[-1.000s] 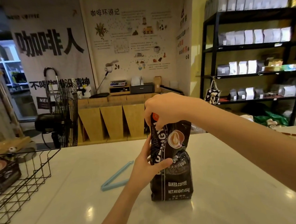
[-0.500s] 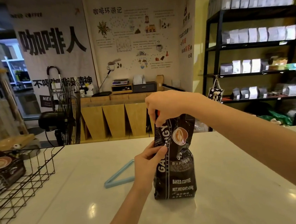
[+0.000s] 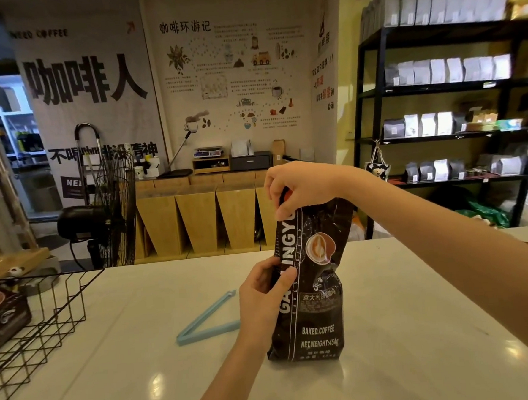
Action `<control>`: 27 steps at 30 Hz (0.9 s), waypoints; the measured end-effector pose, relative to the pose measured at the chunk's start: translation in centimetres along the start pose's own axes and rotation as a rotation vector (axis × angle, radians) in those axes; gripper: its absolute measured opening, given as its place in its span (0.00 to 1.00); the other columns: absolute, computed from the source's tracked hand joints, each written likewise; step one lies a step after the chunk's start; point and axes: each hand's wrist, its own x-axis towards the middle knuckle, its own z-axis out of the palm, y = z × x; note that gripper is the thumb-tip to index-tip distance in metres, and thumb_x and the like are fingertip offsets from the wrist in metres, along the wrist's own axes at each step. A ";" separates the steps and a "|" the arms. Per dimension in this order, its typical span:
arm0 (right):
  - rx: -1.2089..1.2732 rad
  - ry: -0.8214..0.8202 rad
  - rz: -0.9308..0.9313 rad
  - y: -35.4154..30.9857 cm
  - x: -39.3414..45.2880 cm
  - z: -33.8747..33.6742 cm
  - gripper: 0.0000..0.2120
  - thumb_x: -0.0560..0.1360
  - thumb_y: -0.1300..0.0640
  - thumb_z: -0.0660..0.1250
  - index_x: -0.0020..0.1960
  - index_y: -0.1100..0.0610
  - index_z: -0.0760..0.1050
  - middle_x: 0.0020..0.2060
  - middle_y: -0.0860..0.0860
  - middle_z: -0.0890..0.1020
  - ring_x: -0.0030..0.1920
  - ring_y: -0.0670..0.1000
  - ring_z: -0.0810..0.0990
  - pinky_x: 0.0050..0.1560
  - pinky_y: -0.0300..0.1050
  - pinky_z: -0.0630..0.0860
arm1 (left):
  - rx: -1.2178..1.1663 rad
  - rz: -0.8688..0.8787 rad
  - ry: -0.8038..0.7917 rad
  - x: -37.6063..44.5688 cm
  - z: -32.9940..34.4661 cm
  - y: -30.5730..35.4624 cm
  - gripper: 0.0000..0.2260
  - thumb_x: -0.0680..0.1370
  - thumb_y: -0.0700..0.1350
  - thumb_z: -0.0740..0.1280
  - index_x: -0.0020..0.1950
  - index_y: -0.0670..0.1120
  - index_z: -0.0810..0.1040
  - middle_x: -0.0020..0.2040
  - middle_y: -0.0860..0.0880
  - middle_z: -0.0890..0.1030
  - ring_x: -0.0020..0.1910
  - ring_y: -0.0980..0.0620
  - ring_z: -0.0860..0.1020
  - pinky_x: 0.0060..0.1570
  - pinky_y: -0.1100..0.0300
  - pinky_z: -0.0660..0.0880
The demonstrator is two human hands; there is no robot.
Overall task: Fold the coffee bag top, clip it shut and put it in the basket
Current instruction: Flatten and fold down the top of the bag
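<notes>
A black coffee bag stands upright on the white counter. My left hand grips the bag's left edge at mid height. From above, my right hand pinches the bag's top, which stays unfolded. A light blue bag clip lies open in a V on the counter, just left of the bag and partly behind my left hand. The black wire basket sits at the counter's left edge.
Another dark coffee bag lies inside the basket. A black floor fan stands beyond the counter on the left. Dark shelves with bags fill the right background, and a wooden counter runs behind.
My left hand slid up the bag's left edge from its lower middle to mid height. My right hand kept its pinch on the top. The clip did not move.
</notes>
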 end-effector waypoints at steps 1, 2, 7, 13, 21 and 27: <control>0.009 0.007 0.003 0.2 -0.1 0.0 0.04 0.70 0.54 0.70 0.39 0.54 0.78 0.50 0.45 0.71 0.50 0.43 0.69 0.52 0.40 0.65 | -0.018 -0.016 -0.003 0.0 0.0 0.0 0.10 0.69 0.41 0.70 0.50 0.49 0.79 0.48 0.49 0.84 0.47 0.53 0.83 0.45 0.58 0.80; 0.020 0.014 0.006 0.3 -0.2 0.0 0.04 0.70 0.54 0.70 0.39 0.53 0.77 0.49 0.46 0.71 0.48 0.42 0.69 0.51 0.40 0.65 | -0.041 -0.040 -0.005 0.1 0.0 -0.1 0.10 0.69 0.41 0.70 0.50 0.50 0.79 0.47 0.49 0.85 0.46 0.52 0.83 0.44 0.57 0.80; 0.087 0.105 0.017 0.9 -0.6 0.7 0.05 0.69 0.55 0.71 0.37 0.53 0.76 0.49 0.46 0.72 0.48 0.44 0.71 0.47 0.36 0.67 | -0.072 -0.142 -0.001 0.4 0.1 -0.2 0.12 0.69 0.43 0.70 0.51 0.50 0.80 0.45 0.48 0.86 0.44 0.49 0.83 0.42 0.53 0.79; 0.120 0.185 0.002 1.2 -0.7 1.6 0.06 0.69 0.55 0.71 0.37 0.52 0.75 0.50 0.48 0.71 0.52 0.48 0.72 0.50 0.37 0.68 | -0.115 -0.199 -0.026 0.7 0.0 0.2 0.12 0.66 0.44 0.72 0.49 0.45 0.81 0.43 0.45 0.86 0.41 0.47 0.84 0.39 0.55 0.79; 0.132 0.207 -0.003 0.6 -0.1 2.1 0.05 0.69 0.55 0.72 0.37 0.53 0.77 0.47 0.48 0.72 0.50 0.48 0.72 0.51 0.42 0.69 | -0.203 -0.250 -0.057 0.9 -0.5 0.1 0.12 0.63 0.44 0.71 0.44 0.42 0.82 0.39 0.45 0.86 0.37 0.48 0.84 0.32 0.58 0.79; 0.079 0.200 0.077 -0.1 0.2 1.5 0.12 0.69 0.46 0.69 0.46 0.54 0.78 0.42 0.49 0.80 0.43 0.49 0.78 0.46 0.47 0.78 | -0.145 -0.185 -0.115 1.8 -0.9 0.8 0.10 0.65 0.44 0.70 0.44 0.43 0.79 0.37 0.47 0.85 0.37 0.50 0.83 0.33 0.60 0.79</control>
